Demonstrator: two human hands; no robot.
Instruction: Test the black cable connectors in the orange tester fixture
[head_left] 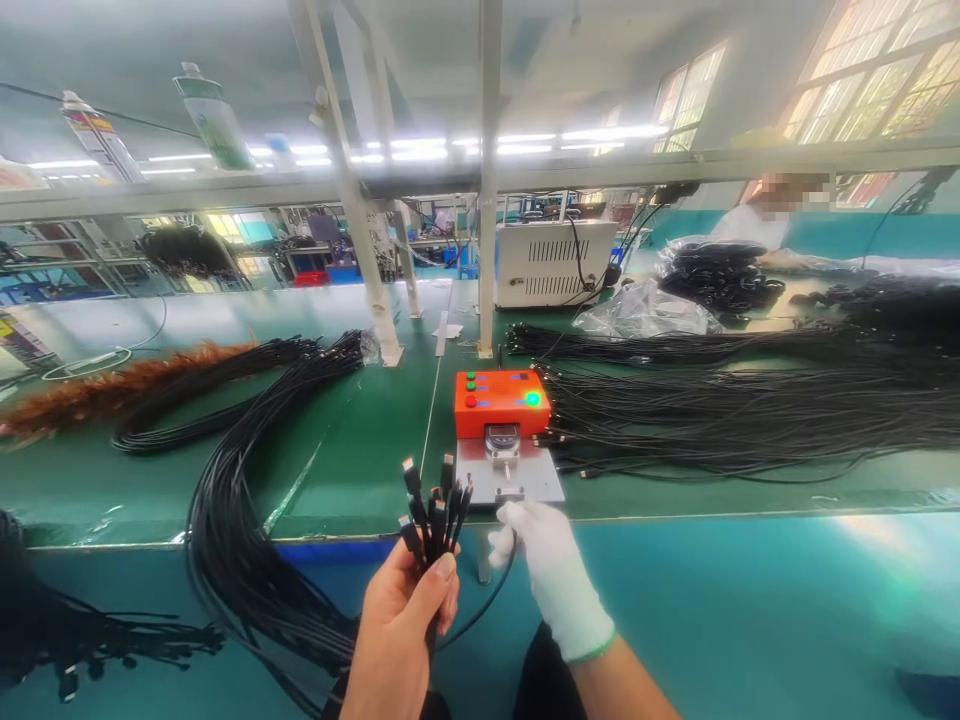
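My bare left hand (412,610) is closed around a bundle of black cables (431,515), their plug ends pointing up. In a white glove, my right hand (547,570) pinches the end of one black cable (491,600) at the front of a metal plate (536,472); the plug itself is hidden by the fingers. On that plate sits a small gauge with a display (502,438). Behind it stands an orange box (502,400) with green and red buttons and a lit green light.
Long black cables (255,520) hang over the bench edge at left; more cables (712,420) lie right of the orange box. Behind are metal posts (487,200), a white machine (555,262) and a plastic bag (649,310). A person (754,225) is at far right.
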